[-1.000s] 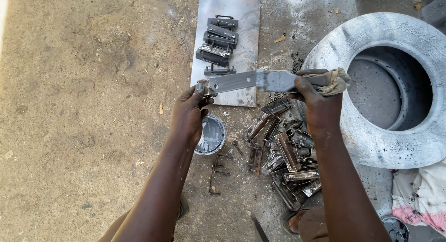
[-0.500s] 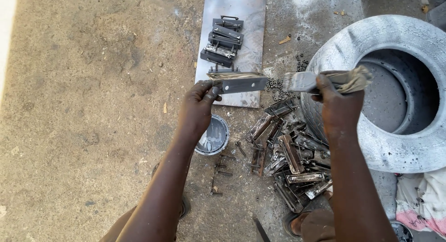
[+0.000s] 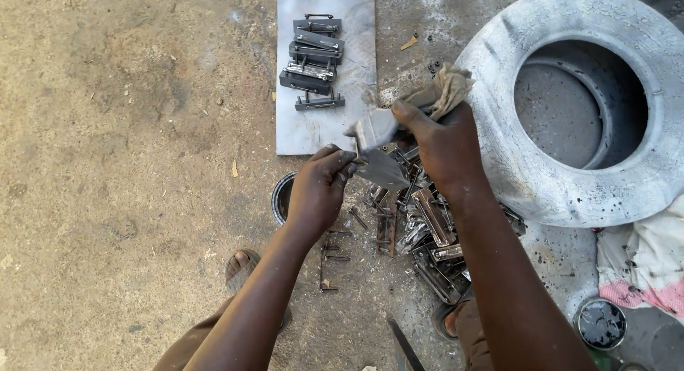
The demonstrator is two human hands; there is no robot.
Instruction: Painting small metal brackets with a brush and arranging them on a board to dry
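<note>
My left hand (image 3: 319, 188) pinches the near end of a flat grey metal piece (image 3: 381, 168), held above the ground. My right hand (image 3: 442, 147) grips a dirty beige rag (image 3: 443, 92) and presses it against the far end of that same piece. Directly under my hands lies a heap of dark metal brackets (image 3: 427, 232). A small round tin (image 3: 283, 198) sits on the ground, partly hidden behind my left wrist.
A flat metal sheet (image 3: 328, 125) ahead carries several stacked dark brackets (image 3: 312, 61). A large silver-painted tyre (image 3: 570, 107) lies at the right. A white and pink cloth (image 3: 641, 264) and a small dark tin (image 3: 600, 322) are at the lower right. Loose screws lie near the heap.
Both hands have come closer together and nearer to me. The metal piece has turned from lying level and sideways to a tilted, foreshortened pose, with the rag now bunched over its far end.
</note>
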